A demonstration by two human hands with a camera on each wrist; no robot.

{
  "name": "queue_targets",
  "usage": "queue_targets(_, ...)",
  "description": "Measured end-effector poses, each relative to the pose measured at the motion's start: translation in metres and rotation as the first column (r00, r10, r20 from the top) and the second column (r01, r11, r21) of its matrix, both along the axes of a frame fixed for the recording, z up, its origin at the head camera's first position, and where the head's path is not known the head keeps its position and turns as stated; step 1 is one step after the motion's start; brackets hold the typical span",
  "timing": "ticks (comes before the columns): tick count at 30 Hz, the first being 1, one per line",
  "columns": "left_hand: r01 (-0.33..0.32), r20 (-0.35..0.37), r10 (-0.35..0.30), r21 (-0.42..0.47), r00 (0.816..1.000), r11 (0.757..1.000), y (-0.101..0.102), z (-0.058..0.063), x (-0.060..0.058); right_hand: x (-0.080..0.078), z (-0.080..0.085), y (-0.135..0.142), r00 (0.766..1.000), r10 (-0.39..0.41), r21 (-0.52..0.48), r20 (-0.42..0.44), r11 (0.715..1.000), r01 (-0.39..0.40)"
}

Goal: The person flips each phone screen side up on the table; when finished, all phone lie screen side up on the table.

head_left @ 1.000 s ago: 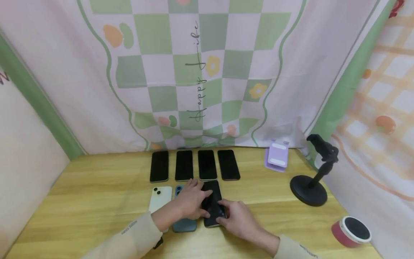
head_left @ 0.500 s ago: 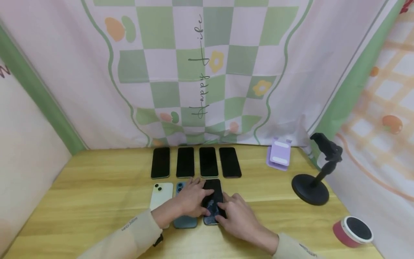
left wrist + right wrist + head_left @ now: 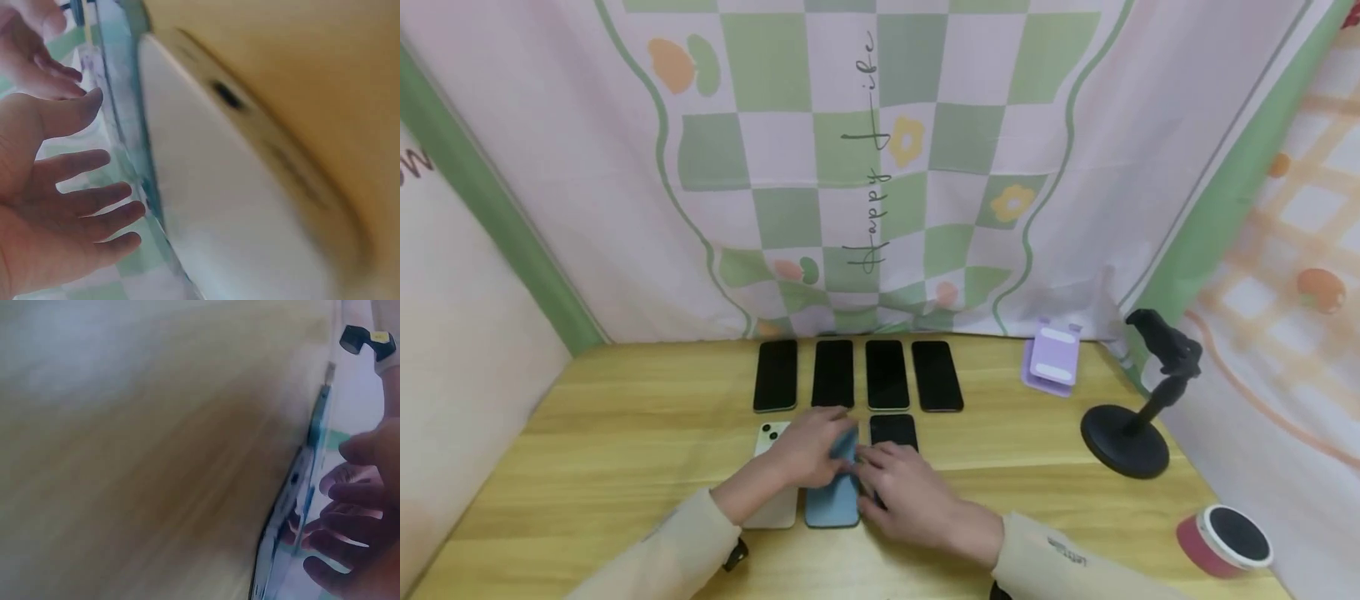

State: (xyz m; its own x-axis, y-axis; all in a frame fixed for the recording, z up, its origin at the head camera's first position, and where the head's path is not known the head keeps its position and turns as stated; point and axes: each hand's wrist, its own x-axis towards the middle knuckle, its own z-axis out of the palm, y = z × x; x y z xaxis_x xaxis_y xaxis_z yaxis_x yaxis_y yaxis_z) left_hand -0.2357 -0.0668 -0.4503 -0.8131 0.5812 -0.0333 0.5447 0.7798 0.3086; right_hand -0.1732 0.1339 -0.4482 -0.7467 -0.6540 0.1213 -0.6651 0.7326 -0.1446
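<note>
Seen from the head, my left hand lies over the upper part of a blue phone, which is face down and covers its cameras. My right hand is at that phone's right edge, over the lower part of a black-screened phone. In the left wrist view the left fingers are spread and slightly bent, pinching nothing. The right fingers look loosely bent in the right wrist view; contact there is unclear. A pale phone lies face down left of the blue one, partly under the left arm.
Several black-screened phones form a row behind the hands. To the right are a purple phone stand, a black stand and a red and white round container. A checked curtain hangs along the table's back edge.
Both hands have moved left, from the black-screened phone to the blue one. The left hand has left the black screen, and more of the blue phone's lower back shows. The view has shifted slightly.
</note>
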Motion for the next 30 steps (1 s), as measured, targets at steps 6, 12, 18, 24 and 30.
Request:
queue_targets(6, -0.039, 0.010, 0.039, 0.003, 0.999, 0.999, -0.013, -0.002, 0.004, 0.002, -0.004, -0.012, 0.995, 0.058, 0.110, 0.082, 0.992, -0.067)
queue_targets(12, -0.107, 0.030, 0.108, -0.021, 0.994, 0.994, -0.018, -0.002, 0.005, 0.003, -0.004, -0.022, 0.995, 0.050, 0.145, 0.085, 0.988, -0.062)
queue_targets(18, -0.126, 0.036, 0.125, 0.047, 0.992, 0.991, -0.017, -0.004, 0.002, 0.004, -0.005, -0.027, 0.998, 0.045, 0.163, 0.045, 0.985, -0.052)
queue_targets(24, -0.239, 0.065, 0.231, 0.149, 0.971, 0.960, -0.009, -0.007, -0.005, 0.005, -0.006, -0.028, 0.997, 0.033, 0.155, 0.065, 0.987, -0.043)
queue_targets(30, -0.318, 0.152, 0.289, 0.229, 0.945, 0.920, -0.003, -0.009, -0.008, 0.004, -0.007, -0.026, 0.995, 0.071, 0.121, 0.066, 0.990, -0.078)
